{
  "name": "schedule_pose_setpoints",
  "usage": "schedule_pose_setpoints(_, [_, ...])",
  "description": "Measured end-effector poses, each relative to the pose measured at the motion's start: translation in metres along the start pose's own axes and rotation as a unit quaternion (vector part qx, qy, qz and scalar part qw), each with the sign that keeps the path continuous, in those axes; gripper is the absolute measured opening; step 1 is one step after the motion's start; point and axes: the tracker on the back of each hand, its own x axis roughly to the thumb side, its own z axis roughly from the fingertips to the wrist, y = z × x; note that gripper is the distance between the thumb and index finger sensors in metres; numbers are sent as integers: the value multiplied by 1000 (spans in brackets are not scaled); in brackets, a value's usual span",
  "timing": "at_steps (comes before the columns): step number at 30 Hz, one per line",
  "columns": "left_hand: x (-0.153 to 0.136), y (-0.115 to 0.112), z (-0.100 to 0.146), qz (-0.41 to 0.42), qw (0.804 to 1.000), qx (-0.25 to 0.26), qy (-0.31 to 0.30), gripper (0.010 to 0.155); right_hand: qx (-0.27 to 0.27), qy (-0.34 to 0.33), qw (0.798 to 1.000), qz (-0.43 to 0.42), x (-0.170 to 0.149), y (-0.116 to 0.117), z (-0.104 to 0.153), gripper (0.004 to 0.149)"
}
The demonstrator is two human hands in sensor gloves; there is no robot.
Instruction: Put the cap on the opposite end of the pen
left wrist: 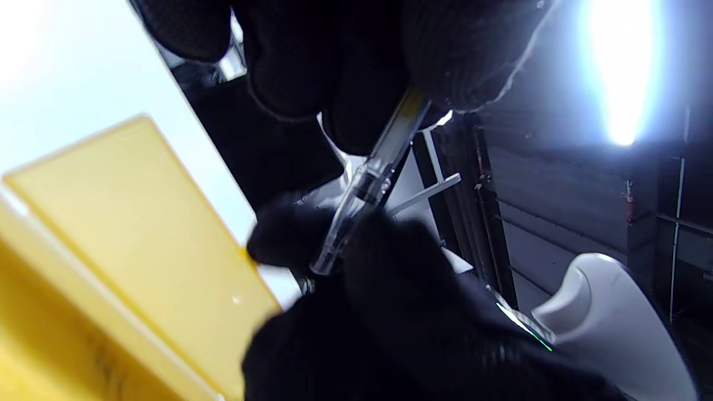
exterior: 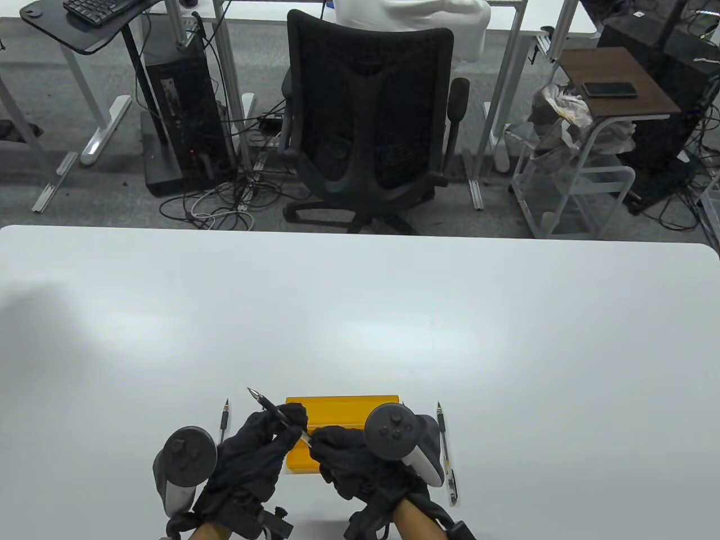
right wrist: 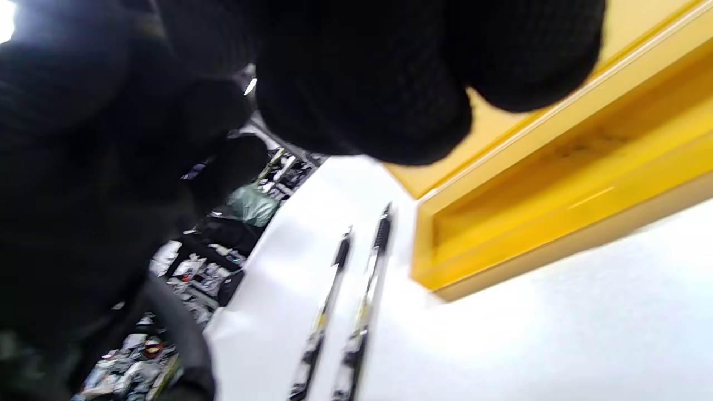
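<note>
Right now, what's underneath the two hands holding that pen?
Under the left hand and right hand sits a yellow tray on the white table. Its far rim and near-left corner show; the hands cover most of its inside, so any contents cannot be seen.

Yellow box (exterior: 332,409); white table (exterior: 360,315); black gloves on left hand (exterior: 256,450), right hand (exterior: 360,461); pen (exterior: 277,415) black-gripped, clear barrel; clear cap (left wrist: 345,223); grey-white trackers (exterior: 394,432).
</note>
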Motion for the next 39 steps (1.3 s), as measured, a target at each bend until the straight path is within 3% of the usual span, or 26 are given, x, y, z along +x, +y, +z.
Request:
schedule_pose_setpoints(5, [-4,40,0,-71,994,84,15,48,-4,24,999,33,-8,-5,-1,52])
schedule_pose_setpoints(7, [-9,58,2,-140,982,116,49,48,-10,26,999,30,-8,-7,0,52])
schedule_pose_setpoints(10, [-18,71,3,-238,958,118,106,49,-12,29,999,34,-8,-7,-1,52])
schedule_pose_setpoints(13, [-30,76,1,-345,920,96,159,52,-10,30,998,53,-8,-7,-1,52])
schedule_pose_setpoints(18, [-46,68,-9,-456,853,3,255,52,-9,34,998,58,-10,-9,-1,52])
schedule_pose_setpoints(24, [-67,58,-15,-534,777,-41,331,52,-4,42,998,47,-14,-12,-1,52])
schedule_pose_setpoints(26, [-74,58,-15,-540,762,-56,354,53,-6,43,998,44,-15,-12,-1,52])
schedule_pose_setpoints(39, [-97,51,-11,-578,732,-79,352,53,4,45,997,58,-16,-8,-2,52])
